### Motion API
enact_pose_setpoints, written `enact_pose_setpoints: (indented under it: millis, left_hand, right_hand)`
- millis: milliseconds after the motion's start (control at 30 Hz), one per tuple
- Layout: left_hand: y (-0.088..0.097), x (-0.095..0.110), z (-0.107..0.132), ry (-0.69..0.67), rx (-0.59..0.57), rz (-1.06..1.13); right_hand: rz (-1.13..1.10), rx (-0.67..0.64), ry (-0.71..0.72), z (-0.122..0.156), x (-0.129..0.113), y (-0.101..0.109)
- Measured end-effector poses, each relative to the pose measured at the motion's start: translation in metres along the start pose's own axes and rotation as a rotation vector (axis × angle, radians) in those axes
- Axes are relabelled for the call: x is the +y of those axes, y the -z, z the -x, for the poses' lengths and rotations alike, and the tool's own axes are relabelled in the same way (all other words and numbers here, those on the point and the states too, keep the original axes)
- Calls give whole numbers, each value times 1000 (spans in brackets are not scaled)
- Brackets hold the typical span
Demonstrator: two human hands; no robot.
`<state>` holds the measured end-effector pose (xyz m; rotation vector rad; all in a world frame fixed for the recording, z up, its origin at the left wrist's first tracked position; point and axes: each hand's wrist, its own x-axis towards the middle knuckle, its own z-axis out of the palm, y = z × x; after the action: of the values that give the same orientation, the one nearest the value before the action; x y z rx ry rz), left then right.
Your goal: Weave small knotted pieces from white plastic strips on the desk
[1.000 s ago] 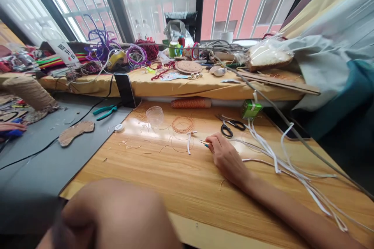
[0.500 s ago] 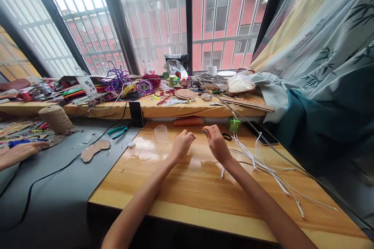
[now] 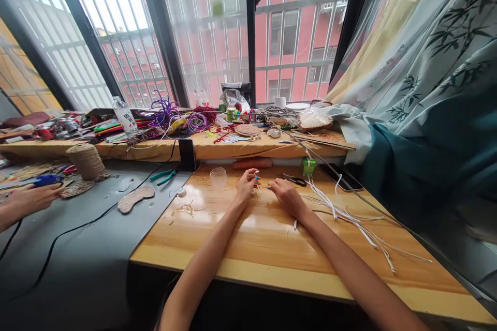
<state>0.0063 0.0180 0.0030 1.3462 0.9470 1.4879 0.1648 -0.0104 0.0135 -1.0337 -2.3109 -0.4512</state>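
My left hand is raised just above the wooden table, fingers pinched with their tips turned up. A small pale thing shows at its fingertips, too small to name. My right hand is close by on the right, lower, with its fingers closed together. Whatever it may hold is hidden. A small gap separates the two hands. Black-handled scissors lie just behind my right hand. Beyond my left hand are a clear plastic cup and a spool of orange thread.
White cords spread over the table's right side beside a small green box and a phone. Teal pliers and a twine spool are left. Another person's hand works there. A cluttered ledge runs behind.
My left hand has turned its fingertips upward, showing the small pale thing. My right hand has lowered towards the table. The view has shifted slightly, and the other person's hand has moved a little.
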Motion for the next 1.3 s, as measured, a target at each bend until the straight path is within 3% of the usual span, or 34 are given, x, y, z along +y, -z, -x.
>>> enact_pose_setpoints:
  millis: [200,1000,1300]
  left_hand:
    - [-2,5,1,18,-68,156]
    - [-1,4,1,124,-89,233]
    - [0,-2,0,134,-147,253]
  right_hand:
    - [-18,-26,16,0,4,-3]
    - [-36,-2,89,-1,4,-7]
    - [-31,-5,113,0,4,-8]
